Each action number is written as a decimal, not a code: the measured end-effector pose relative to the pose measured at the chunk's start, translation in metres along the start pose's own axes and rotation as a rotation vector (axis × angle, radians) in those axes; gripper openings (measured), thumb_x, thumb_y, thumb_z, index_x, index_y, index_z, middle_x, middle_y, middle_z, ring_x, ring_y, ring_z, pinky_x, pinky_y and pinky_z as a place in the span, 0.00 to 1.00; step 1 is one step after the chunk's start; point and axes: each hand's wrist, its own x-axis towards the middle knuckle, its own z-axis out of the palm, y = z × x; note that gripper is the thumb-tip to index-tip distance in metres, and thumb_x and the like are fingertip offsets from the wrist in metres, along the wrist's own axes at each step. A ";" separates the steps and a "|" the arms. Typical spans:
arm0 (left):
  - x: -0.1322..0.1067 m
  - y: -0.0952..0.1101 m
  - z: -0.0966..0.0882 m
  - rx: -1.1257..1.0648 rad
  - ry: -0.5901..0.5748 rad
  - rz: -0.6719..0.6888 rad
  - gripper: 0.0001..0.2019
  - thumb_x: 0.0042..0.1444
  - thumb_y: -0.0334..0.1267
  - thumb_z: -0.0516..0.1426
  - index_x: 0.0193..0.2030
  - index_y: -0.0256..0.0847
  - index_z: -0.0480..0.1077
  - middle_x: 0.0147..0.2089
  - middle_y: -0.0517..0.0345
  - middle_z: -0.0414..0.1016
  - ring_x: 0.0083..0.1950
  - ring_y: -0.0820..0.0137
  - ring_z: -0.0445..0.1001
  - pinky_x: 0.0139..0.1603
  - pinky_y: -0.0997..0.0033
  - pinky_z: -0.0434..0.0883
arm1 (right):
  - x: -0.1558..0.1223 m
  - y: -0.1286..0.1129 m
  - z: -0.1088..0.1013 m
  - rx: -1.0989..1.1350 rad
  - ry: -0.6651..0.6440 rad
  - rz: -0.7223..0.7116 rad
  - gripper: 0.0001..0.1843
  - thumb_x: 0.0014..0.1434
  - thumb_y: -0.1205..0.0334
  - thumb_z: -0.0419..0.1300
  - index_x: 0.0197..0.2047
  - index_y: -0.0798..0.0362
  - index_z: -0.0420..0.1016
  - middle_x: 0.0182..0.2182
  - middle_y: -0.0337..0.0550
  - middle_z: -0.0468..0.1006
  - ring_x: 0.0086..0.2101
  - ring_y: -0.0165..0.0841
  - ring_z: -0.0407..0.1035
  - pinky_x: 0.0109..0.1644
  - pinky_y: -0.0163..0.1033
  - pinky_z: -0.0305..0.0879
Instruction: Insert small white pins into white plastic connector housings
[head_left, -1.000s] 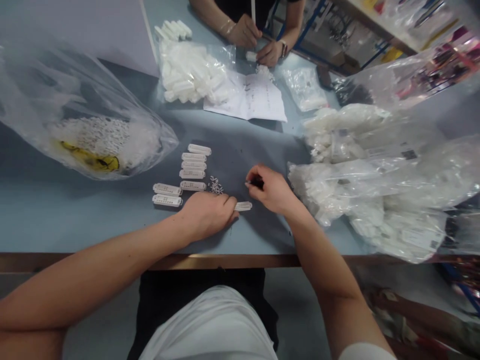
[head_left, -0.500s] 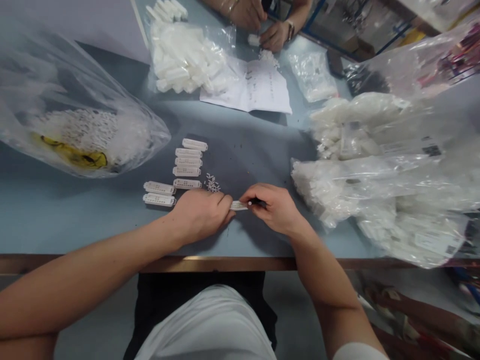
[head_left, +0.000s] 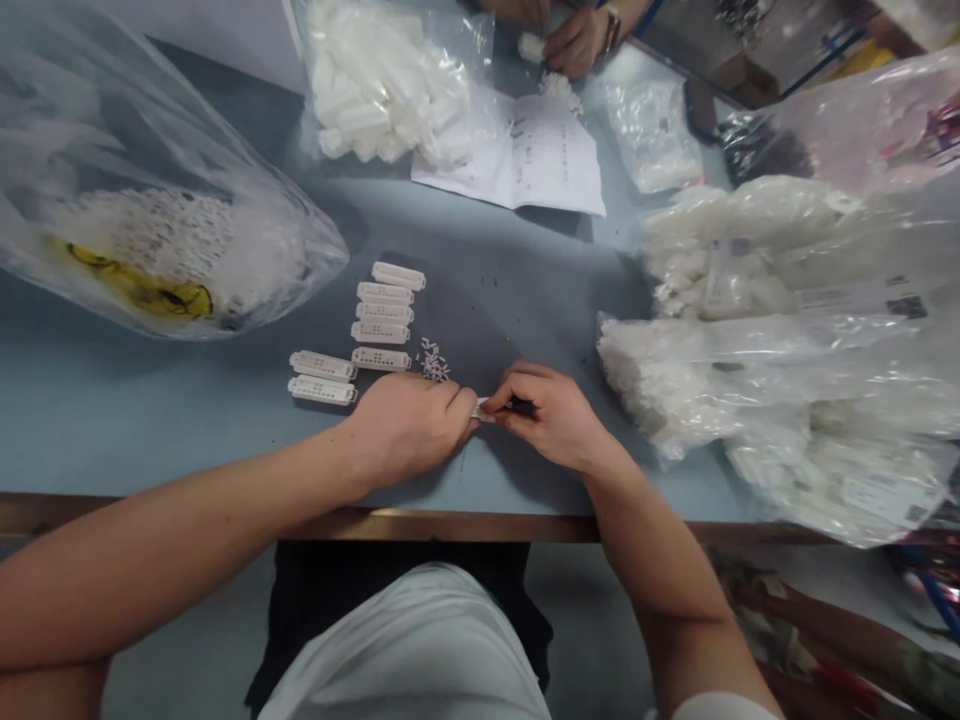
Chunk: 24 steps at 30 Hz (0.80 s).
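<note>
A narrow, white plastic case with a long, flat shape (head_left: 481,409) is at the centre of the frame, just above the front edge of the blue-grey bench (head_left: 187,420). Its long axis runs left to right, nearly level and roughly along that edge; only a short white stretch shows between the hands. The left hand (head_left: 416,420) is clamped on its left part, knuckles up. The right hand (head_left: 551,410) has thumb and forefinger drawn in at its right part; whether they grip the case or something smaller cannot be told.

Seven similar slotted white plastic cases (head_left: 381,358) lie left of centre: five in a column, two stacked farther left. All point left to right, right ends slightly lower, with rows of small dark openings and a thin loop at the right end. One heap of tiny white rod-like pieces (head_left: 433,362), too many to count, lies beside the column, just above the left hand.

One clear plastic bag of small white parts (head_left: 172,240) fills the upper left.
</note>
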 end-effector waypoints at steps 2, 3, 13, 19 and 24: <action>0.000 0.000 0.001 0.005 0.000 -0.001 0.13 0.64 0.39 0.52 0.28 0.40 0.66 0.22 0.58 0.68 0.22 0.66 0.69 0.22 0.66 0.55 | 0.000 0.000 0.001 -0.011 0.005 -0.019 0.06 0.56 0.72 0.64 0.32 0.51 0.77 0.30 0.38 0.76 0.33 0.29 0.71 0.38 0.34 0.65; 0.000 0.001 0.001 0.008 0.000 -0.005 0.13 0.64 0.39 0.51 0.28 0.40 0.66 0.22 0.58 0.68 0.22 0.66 0.69 0.21 0.66 0.54 | 0.001 -0.001 0.001 -0.020 0.011 -0.030 0.06 0.56 0.72 0.64 0.32 0.51 0.77 0.30 0.38 0.75 0.33 0.29 0.71 0.38 0.34 0.65; -0.001 0.000 0.002 -0.004 -0.023 -0.015 0.13 0.64 0.38 0.51 0.29 0.39 0.66 0.22 0.58 0.68 0.22 0.66 0.69 0.21 0.67 0.54 | 0.003 -0.003 0.001 -0.015 0.019 -0.043 0.07 0.56 0.73 0.63 0.31 0.51 0.78 0.30 0.38 0.75 0.32 0.29 0.70 0.37 0.33 0.64; -0.001 0.000 0.001 -0.014 0.001 -0.016 0.14 0.65 0.38 0.51 0.28 0.38 0.66 0.22 0.58 0.68 0.22 0.68 0.68 0.22 0.69 0.55 | 0.005 -0.003 0.001 0.021 0.003 -0.008 0.07 0.55 0.74 0.63 0.30 0.52 0.77 0.29 0.38 0.75 0.32 0.29 0.70 0.37 0.33 0.63; 0.000 0.001 0.002 0.007 0.004 -0.015 0.15 0.66 0.39 0.50 0.28 0.38 0.66 0.22 0.58 0.68 0.21 0.68 0.68 0.22 0.68 0.54 | 0.005 -0.002 0.001 0.003 0.000 -0.011 0.07 0.54 0.74 0.64 0.30 0.52 0.78 0.30 0.37 0.75 0.32 0.28 0.70 0.36 0.32 0.63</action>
